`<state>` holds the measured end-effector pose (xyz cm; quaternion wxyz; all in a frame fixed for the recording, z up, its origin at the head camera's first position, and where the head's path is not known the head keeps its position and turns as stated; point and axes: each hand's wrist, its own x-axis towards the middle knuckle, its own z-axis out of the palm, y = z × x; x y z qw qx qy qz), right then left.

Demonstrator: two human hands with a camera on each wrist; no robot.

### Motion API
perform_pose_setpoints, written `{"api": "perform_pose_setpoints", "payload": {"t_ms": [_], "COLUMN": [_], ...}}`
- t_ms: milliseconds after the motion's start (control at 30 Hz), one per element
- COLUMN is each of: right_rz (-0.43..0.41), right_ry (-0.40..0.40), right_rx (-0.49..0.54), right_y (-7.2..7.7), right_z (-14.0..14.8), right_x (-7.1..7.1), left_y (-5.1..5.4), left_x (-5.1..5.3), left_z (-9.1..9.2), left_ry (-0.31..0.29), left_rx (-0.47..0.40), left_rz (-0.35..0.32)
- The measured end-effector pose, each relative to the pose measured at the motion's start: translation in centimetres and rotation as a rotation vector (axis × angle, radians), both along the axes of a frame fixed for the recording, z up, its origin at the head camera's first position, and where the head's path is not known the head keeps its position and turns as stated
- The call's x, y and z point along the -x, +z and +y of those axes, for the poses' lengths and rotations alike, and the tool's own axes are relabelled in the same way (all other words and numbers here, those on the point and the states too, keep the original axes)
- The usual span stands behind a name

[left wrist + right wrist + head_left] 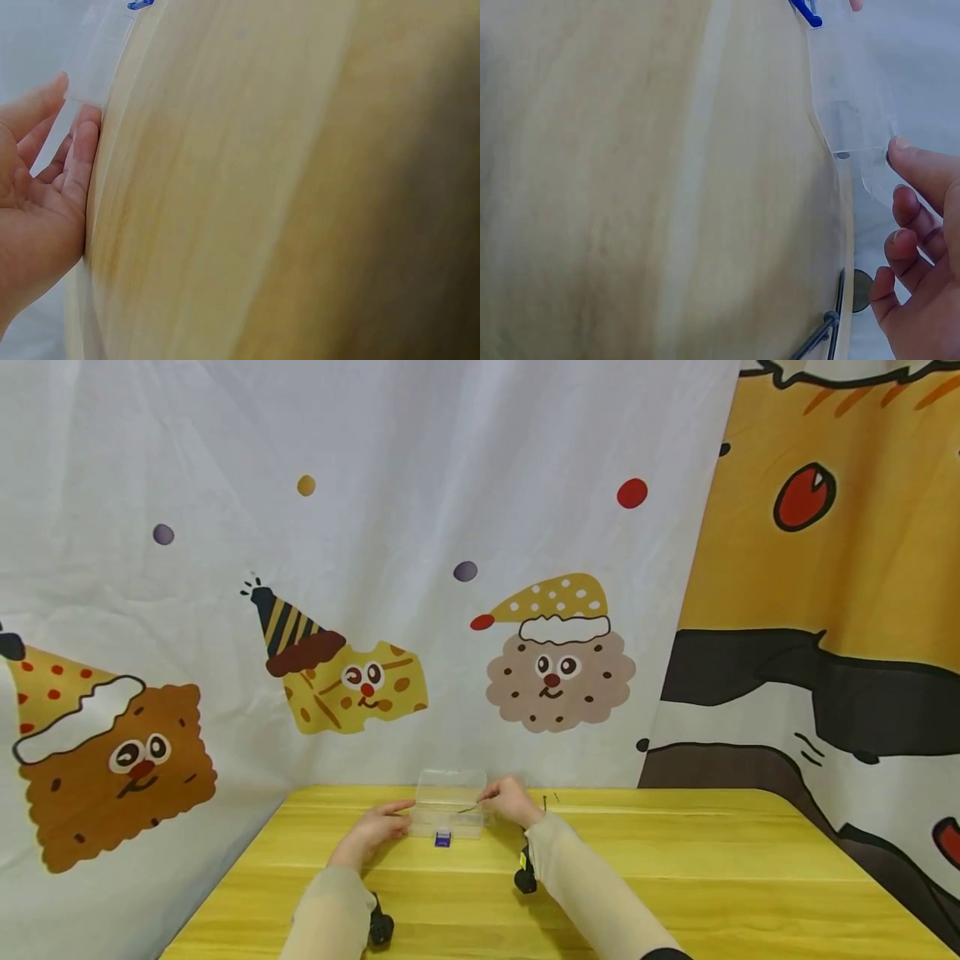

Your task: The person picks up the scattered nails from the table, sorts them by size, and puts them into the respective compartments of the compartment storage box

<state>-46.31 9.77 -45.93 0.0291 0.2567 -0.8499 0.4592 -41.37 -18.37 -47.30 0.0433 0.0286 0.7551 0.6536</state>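
Note:
A clear plastic box (420,828) with a raised lid and a blue latch (442,839) at its front sits toward the table's far edge. My left hand (372,832) is at the box's left end, fingertips touching or very near it; in the left wrist view the fingers (82,146) are fairly straight, beside the box wall (94,67). Over the right part of the box, my right hand (512,800) pinches a thin dark nail (468,810) between thumb and forefinger. Most of that nail is hidden in the right wrist view, where the other fingers (904,247) curl loosely.
More dark nails (827,330) lie on the wooden table (675,868) to the right of the box, near the right hand. Behind the table's far edge hangs a white printed curtain (420,527). A small dark object is inside the box, too faint to name.

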Motion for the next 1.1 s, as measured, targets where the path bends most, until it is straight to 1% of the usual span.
{"api": "perform_pose_setpoints", "payload": {"t_ms": [67,167,267,400,500,567,667,700,800,833,867,967,1100], "right_rz": [-0.028,-0.026,-0.045,-0.028,0.021,0.011,-0.022,-0.053,-0.078,-0.07,-0.075,-0.101,-0.135], "right_ry": [-0.026,-0.041,-0.044,-0.033,-0.018,-0.032,-0.08,-0.105,-0.135,-0.122,-0.128,-0.113,-0.118], "right_rx": [-0.014,-0.033,-0.017,0.018,0.039,0.055,0.055,0.053,0.037,0.027,0.021,0.025,0.046], "right_y": [0.2,0.6,1.4,2.1,2.3,2.6,2.9,2.8,2.3,2.0,1.7,1.0,0.0], "right_z": [0.0,0.6,1.7,3.9,6.1,7.4,9.0,9.4,10.7,11.2,11.6,12.7,14.2], "right_x": [-0.1,-0.5,-1.0,-1.1,-1.3,-1.7,-2.2,-2.2,-2.4,-2.3,-2.5,-3.1,-3.8], "left_y": [0.0,-0.2,-0.4,-0.6,-0.7,-0.7,-0.4,-0.3,0.0,0.1,0.0,-0.1,-0.2], "left_x": [0.0,0.1,0.1,0.3,0.4,0.4,0.4,0.3,0.2,0.1,0.2,0.3,0.3], "left_z": [0.0,0.2,0.2,0.1,-0.2,-0.3,-0.4,-0.4,-0.2,-0.2,-0.2,-0.2,-0.2], "left_ry": [-0.005,-0.018,-0.024,-0.037,-0.048,-0.048,-0.044,-0.042,-0.029,-0.02,-0.02,-0.018,-0.034], "left_rx": [0.005,0.013,0.013,0.012,0.01,0.011,0.012,0.011,0.003,-0.004,-0.008,-0.013,-0.01], "left_rz": [0.004,0.01,0.013,0.018,0.022,0.026,0.023,0.024,0.015,0.011,0.01,0.008,0.008]}}
